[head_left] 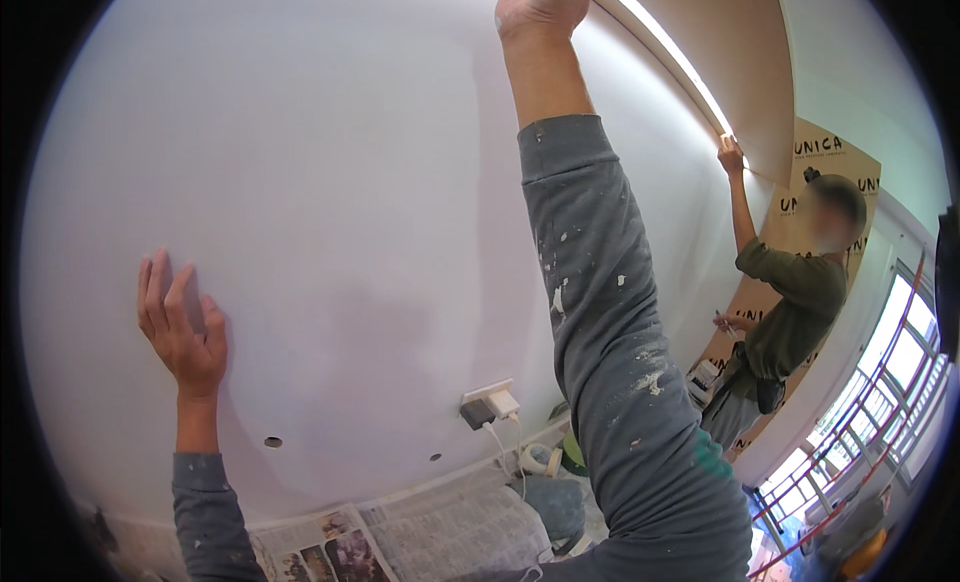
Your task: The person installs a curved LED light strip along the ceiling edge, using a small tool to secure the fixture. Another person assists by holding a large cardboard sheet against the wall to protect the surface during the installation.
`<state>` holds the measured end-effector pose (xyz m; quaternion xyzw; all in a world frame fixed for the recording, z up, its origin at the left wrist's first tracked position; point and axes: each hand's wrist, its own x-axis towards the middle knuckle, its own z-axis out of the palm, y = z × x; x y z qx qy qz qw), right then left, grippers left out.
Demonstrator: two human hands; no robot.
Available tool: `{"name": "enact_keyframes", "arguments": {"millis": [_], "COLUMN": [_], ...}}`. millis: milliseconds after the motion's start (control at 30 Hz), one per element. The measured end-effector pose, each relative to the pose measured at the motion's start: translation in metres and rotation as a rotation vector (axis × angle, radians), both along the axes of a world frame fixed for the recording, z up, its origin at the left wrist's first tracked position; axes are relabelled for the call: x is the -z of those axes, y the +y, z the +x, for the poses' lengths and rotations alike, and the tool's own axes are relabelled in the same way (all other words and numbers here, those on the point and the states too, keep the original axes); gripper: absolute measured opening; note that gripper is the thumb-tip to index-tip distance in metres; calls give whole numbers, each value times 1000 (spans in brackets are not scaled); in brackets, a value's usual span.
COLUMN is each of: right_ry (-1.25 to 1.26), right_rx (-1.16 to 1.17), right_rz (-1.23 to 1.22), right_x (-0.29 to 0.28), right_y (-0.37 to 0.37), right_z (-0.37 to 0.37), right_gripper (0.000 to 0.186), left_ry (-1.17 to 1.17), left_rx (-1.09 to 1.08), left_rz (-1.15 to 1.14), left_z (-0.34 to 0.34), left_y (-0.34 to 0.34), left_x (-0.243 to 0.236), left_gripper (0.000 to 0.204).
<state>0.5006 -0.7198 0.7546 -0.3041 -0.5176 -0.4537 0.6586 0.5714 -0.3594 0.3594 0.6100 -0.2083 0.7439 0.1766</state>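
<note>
My left hand [185,332] rests against the pale wall [330,182] at the left, its fingers stretched upward and apart, holding nothing. My right hand [545,7] is raised high at the top of the view, close to the lit strip [670,37] under a beige overhead panel [735,42]. Its fingers are cut off by the upper edge, so what they hold or touch is hidden. The grey sleeve of my right arm, spotted with white paint, crosses the middle of the view.
A co-worker [800,302] in a dark green top reaches up to the strip's far end. Two plugs [488,406] with white cables sit in a wall socket. Newspaper [450,532] covers the surface below, near a roll of tape [541,459]. Brown printed board [850,162] lines the far wall.
</note>
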Motion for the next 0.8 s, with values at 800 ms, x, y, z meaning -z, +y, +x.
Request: {"name": "enact_keyframes", "arguments": {"millis": [800], "right_ry": [82], "right_rx": [76], "right_rz": [181], "right_x": [7], "right_y": [-54], "right_z": [-61], "right_gripper": [65], "left_ry": [20], "left_rx": [17], "left_rz": [-19], "left_z": [-3], "left_y": [-6], "left_x": [1], "left_gripper": [39]}}
